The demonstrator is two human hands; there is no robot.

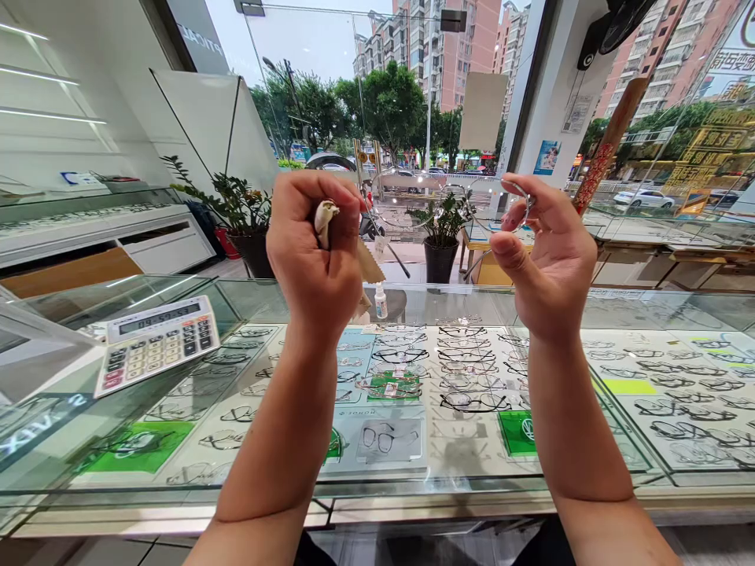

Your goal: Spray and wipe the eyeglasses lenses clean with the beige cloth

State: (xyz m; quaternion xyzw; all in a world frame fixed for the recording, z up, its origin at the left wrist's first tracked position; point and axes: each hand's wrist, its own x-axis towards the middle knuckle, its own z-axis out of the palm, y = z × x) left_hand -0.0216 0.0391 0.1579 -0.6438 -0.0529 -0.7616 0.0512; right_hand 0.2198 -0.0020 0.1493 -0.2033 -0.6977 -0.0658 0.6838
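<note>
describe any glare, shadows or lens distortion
Head view: daylight through the window, reflections across the glass display case; head view: soft dark patch low centre, shadow or reflection; head view: pillar leans outward, likely wide-angle distortion; head view: held glasses blend into the backdrop.

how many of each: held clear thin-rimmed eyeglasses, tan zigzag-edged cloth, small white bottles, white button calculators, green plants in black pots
Held eyeglasses: 1
Tan cloth: 1
White bottle: 1
White calculator: 1
Potted plants: 2
Total: 6
</note>
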